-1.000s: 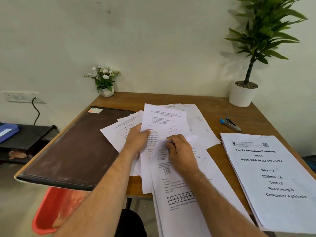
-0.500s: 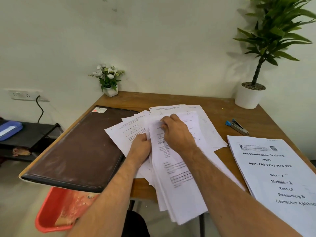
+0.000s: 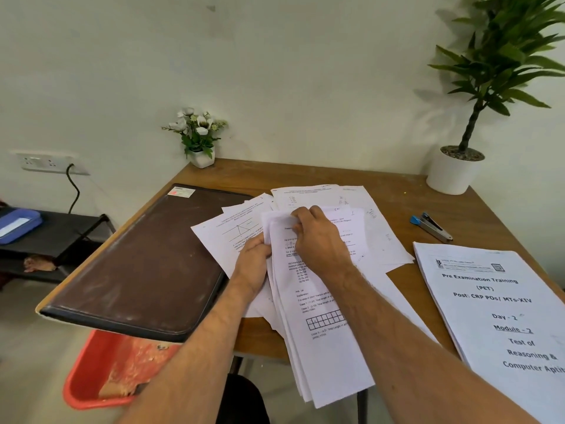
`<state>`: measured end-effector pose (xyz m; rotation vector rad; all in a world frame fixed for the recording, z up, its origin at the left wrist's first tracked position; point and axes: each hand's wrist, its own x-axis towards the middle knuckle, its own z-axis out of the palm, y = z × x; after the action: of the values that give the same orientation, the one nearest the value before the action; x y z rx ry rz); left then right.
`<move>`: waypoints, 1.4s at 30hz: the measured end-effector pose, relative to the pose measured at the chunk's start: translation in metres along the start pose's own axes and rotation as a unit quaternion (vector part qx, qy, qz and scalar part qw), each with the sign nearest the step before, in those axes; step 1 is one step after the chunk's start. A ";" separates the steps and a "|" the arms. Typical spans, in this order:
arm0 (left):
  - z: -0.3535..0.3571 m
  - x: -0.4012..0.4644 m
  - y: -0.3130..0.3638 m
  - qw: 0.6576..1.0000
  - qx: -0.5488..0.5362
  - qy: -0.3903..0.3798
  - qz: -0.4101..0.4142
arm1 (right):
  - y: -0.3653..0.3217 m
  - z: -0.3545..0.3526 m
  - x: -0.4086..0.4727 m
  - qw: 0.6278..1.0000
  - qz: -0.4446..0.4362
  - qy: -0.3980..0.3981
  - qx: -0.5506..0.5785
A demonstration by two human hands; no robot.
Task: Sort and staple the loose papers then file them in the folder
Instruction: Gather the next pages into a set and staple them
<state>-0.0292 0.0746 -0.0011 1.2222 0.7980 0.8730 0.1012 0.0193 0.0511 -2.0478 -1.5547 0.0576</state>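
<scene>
We hold a sheaf of loose papers [image 3: 318,325] over the front edge of the table [image 3: 394,206], its lower end hanging past that edge. Our left hand [image 3: 252,264] grips the sheaf's left side, its fingers curled round the sheets; our right hand [image 3: 318,240] pinches the top corners near the head of the pile. The top sheet shows small print with "Explanation", "Case 1", "Case 2" and a row of boxes. More sheets fan out beneath toward the table's middle. The brown folder [image 3: 146,264] lies closed along the left edge, a small label at its far corner. At the right edge lies a booklet [image 3: 495,307] reading "Pre Examination Training (PET)", "Day - 2", "Module - 2", "Test of Reasoning & Computer". The stapler [image 3: 431,227] sits just behind it.
</scene>
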 end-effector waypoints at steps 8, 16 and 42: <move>-0.006 0.006 -0.006 0.998 0.063 0.017 0.007 | -0.003 -0.001 0.003 1.000 0.005 -0.004 0.018; -0.001 -0.003 -0.006 0.986 0.154 -0.006 0.059 | -0.003 0.009 -0.009 0.999 -0.010 -0.038 0.021; 0.020 0.029 0.018 0.984 0.125 0.128 0.009 | 0.061 0.005 -0.035 0.985 0.066 0.029 0.158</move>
<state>-0.0007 0.0935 0.0183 1.3541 1.1311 0.9787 0.1418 -0.0203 0.0093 -1.8792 -1.2813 0.2752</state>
